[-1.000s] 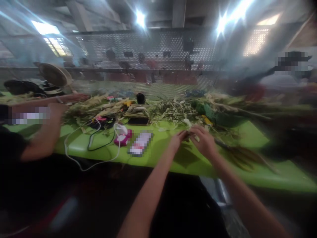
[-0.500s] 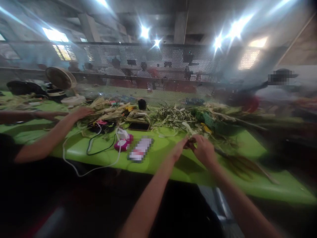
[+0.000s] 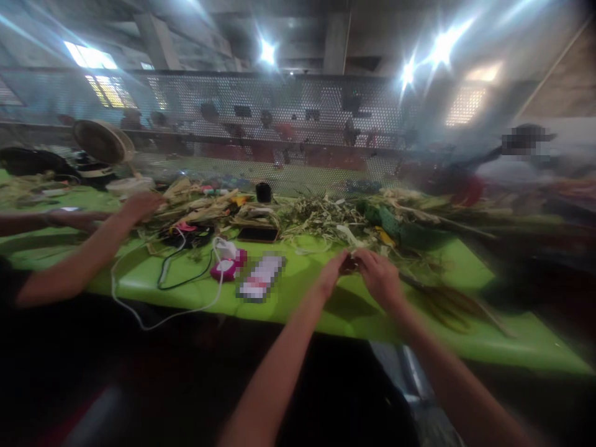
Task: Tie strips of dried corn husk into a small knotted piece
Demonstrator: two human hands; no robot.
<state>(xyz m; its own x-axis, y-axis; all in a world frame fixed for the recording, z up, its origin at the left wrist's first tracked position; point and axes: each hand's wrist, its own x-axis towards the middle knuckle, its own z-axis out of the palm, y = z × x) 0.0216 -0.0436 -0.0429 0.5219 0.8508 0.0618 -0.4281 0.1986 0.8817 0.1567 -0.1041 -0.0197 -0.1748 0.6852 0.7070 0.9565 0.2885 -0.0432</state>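
Note:
My left hand and my right hand meet above the green table, fingers bent and closed around something small and dark between the fingertips. What it is I cannot make out. Just behind the hands lies a pale dry strip, at the edge of a loose heap of dried leaves and strips. Long brown stalks rest to the right of my right hand. A phone with a lit screen lies flat on the table left of my left hand.
A magenta-and-white power strip with a white cable hanging over the front edge sits left of the phone. Behind it is a dark phone. A co-worker's arm reaches in at left. A green bundle lies right.
The view has shifted slightly, so most things sit a little further left. My hands stay together at the same place over the table, fingers slightly rearranged. The co-worker's hand remains at the leaves.

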